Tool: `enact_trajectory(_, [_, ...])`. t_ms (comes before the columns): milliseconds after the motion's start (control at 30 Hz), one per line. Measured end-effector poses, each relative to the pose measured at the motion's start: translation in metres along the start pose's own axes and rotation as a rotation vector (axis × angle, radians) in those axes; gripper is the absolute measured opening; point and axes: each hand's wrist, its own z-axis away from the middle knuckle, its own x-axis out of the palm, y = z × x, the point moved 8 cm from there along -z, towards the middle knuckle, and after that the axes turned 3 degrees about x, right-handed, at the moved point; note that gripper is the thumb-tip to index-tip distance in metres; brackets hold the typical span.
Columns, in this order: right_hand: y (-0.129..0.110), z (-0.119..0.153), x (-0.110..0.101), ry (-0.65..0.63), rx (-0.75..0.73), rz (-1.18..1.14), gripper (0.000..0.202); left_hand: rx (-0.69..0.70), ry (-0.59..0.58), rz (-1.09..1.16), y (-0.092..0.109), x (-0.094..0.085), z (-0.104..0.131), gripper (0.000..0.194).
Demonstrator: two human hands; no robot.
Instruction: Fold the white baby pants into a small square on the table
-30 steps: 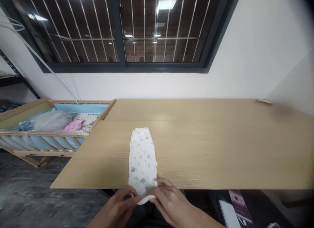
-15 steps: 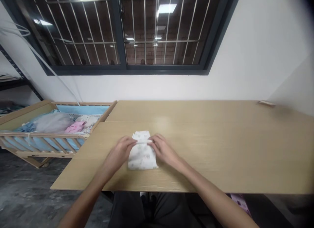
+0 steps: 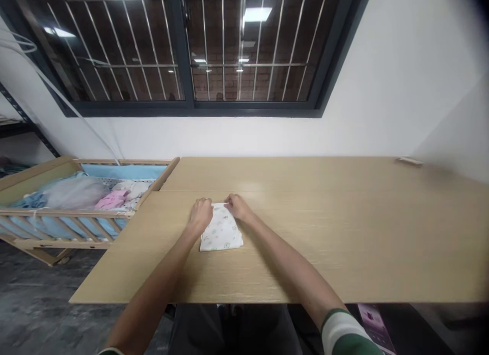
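A small white cloth (image 3: 221, 234) with tiny printed figures lies folded into a short rectangle on the light wooden table (image 3: 344, 233). My left hand (image 3: 201, 214) rests on its far left corner, fingers curled on the fabric. At the far right corner my right hand (image 3: 237, 207) pinches the top edge. Both forearms reach out over the table's near edge.
A wooden baby crib (image 3: 76, 207) with blue lining and a pile of pink, white and blue clothes stands against the table's left side. A small flat object (image 3: 409, 161) lies at the far right corner. A barred window (image 3: 191, 49) is behind, above a white wall.
The cloth lay long, its near end in my hands at the table edge. I carried that end away from me and folded it over; both hands now rest at the far edge.
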Motion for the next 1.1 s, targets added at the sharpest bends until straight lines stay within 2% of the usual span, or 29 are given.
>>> enact_trajectory(67, [-0.011, 0.009, -0.009, 0.044, -0.059, 0.034, 0.041, 0.012, 0.047, -0.035, 0.009, 0.000, 0.027, 0.040])
enact_trajectory(167, [-0.048, 0.035, -0.015, 0.035, -0.300, 0.075, 0.055, 0.110, 0.161, -0.129, 0.037, 0.012, 0.088, 0.054])
enact_trajectory(233, [-0.078, 0.063, -0.006, -0.089, -0.492, 0.073, 0.057, 0.151, 0.236, -0.173, 0.052, 0.026, 0.130, 0.060])
enact_trajectory(300, [-0.102, 0.094, 0.011, -0.260, -0.663, 0.054, 0.057, 0.160, 0.274, -0.192, 0.060, 0.041, 0.161, 0.063])
enact_trajectory(367, [-0.115, 0.120, 0.028, -0.410, -0.782, 0.031, 0.057, 0.169, 0.278, -0.187, 0.062, 0.052, 0.176, 0.061])
enact_trajectory(467, [-0.110, 0.133, 0.050, -0.548, -0.793, 0.035, 0.054, 0.200, 0.249, -0.166, 0.061, 0.057, 0.180, 0.059])
enact_trajectory(600, [-0.085, 0.107, 0.062, -0.570, -0.673, 0.105, 0.057, 0.175, 0.275, -0.167, 0.059, 0.051, 0.177, 0.061])
enact_trajectory(733, [-0.067, 0.063, 0.064, -0.491, -0.619, 0.192, 0.064, 0.178, 0.327, -0.152, 0.060, 0.051, 0.179, 0.064])
enact_trajectory(933, [-0.039, -0.013, 0.069, -0.352, -0.494, 0.233, 0.072, 0.174, 0.325, -0.120, 0.057, 0.055, 0.178, 0.065])
enact_trajectory(1000, [-0.031, -0.028, 0.073, -0.359, -0.457, 0.243, 0.077, 0.173, 0.324, -0.117, 0.057, 0.054, 0.178, 0.065])
enact_trajectory(1100, [-0.025, -0.036, 0.077, -0.362, -0.446, 0.254, 0.080, 0.174, 0.315, -0.124, 0.057, 0.054, 0.177, 0.064])
